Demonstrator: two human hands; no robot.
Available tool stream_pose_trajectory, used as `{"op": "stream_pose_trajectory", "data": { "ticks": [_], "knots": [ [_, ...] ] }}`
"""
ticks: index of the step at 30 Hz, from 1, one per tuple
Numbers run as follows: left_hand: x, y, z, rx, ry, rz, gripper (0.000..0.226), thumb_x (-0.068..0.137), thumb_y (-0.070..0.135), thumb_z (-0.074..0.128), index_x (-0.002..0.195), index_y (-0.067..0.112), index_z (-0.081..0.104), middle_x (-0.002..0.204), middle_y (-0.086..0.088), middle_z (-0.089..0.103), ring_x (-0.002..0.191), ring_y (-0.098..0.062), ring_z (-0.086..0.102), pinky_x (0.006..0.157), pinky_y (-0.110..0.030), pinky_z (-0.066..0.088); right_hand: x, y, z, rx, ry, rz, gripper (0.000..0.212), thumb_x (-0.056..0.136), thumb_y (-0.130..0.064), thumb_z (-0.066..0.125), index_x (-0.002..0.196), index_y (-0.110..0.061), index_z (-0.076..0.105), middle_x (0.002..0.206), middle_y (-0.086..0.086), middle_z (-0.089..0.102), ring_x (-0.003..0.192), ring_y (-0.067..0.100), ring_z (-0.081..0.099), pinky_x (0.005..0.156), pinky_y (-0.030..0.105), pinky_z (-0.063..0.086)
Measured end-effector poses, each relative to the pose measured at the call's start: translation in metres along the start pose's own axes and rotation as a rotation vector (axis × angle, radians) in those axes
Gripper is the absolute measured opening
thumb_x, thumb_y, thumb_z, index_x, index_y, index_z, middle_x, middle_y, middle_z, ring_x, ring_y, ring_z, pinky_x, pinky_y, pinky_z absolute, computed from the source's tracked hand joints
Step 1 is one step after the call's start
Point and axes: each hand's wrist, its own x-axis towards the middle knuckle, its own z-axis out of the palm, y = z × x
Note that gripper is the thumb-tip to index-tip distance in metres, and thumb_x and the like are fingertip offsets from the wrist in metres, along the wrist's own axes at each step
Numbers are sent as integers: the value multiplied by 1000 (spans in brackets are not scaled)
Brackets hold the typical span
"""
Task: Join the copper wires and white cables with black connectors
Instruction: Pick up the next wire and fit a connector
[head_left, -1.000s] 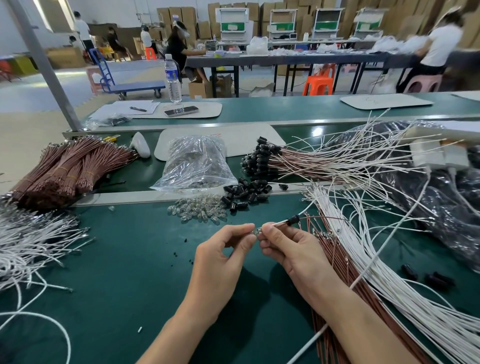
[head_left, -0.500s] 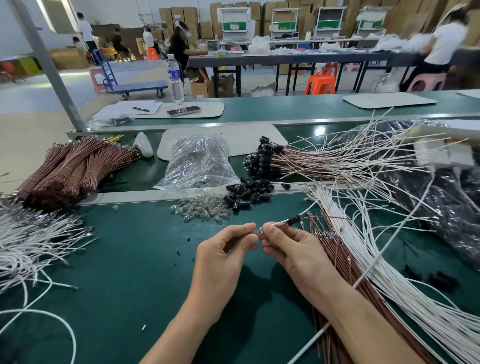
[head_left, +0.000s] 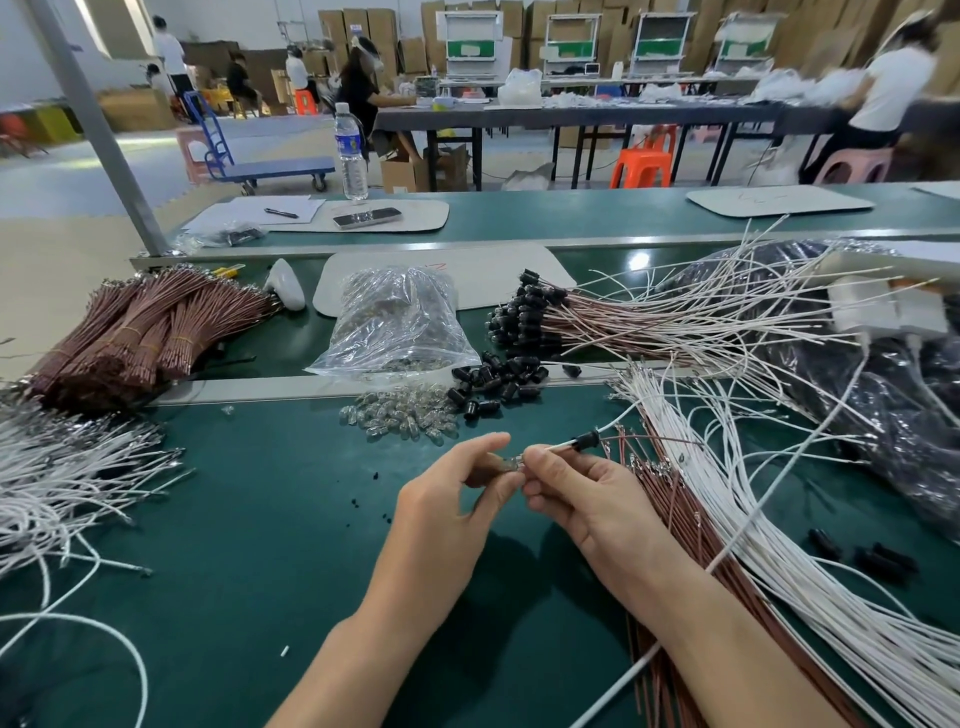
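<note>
While hands pinch its tip, white cable, black connector threaded on

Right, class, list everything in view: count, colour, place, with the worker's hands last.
copper wire bundles: several, brown, rear left.
loose white cables: many, white, left edge.
plastic bag: one, clear, rear centre.
glass bulbs: heap, clear, before the bag.
black connectors: heap, black, right of the bulbs.
joined wires: many, brown and white with black ends, rear right.
white cable pile: many, white, right, over brown wires.
water bottle: one, clear, rear bench.
left hand: one, pinches a small clear piece.
right hand: one, pinches a white cable bearing a black connector.
</note>
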Motion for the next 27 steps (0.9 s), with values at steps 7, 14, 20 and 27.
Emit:
{"op": "stream_pose_trajectory", "data": {
  "ticks": [7,14,20,27],
  "knots": [
    [-1,2,-5,146,-7,144,15,92,27,70,103,34,62,94,19,65,93,-3,64,80,-16,49,-1,-2,-1,-21,-56,53,29,68,-34,84,87,-13,81,82,9,73,73,12,69,69,19,56],
    [-1,3,-7,143,0,152,20,92,16,72,104,29,63,94,18,66,93,2,64,80,-10,47,-1,-3,-1,-1,-69,82,30,72,-37,83,88,-12,81,87,9,76,75,12,71,67,21,57],
    [0,1,-6,125,14,139,14,90,25,72,102,19,71,95,17,70,93,5,66,81,-9,48,-1,-2,-2,4,-62,66,25,70,-32,82,84,-12,82,82,6,75,72,10,70,66,20,57],
    [-2,2,-3,87,34,130,16,87,29,70,99,19,73,95,21,70,92,9,66,81,-6,47,-2,-2,-2,37,-61,76,23,66,-31,83,80,-12,81,75,6,73,67,9,69,65,19,57]
  ]
}}
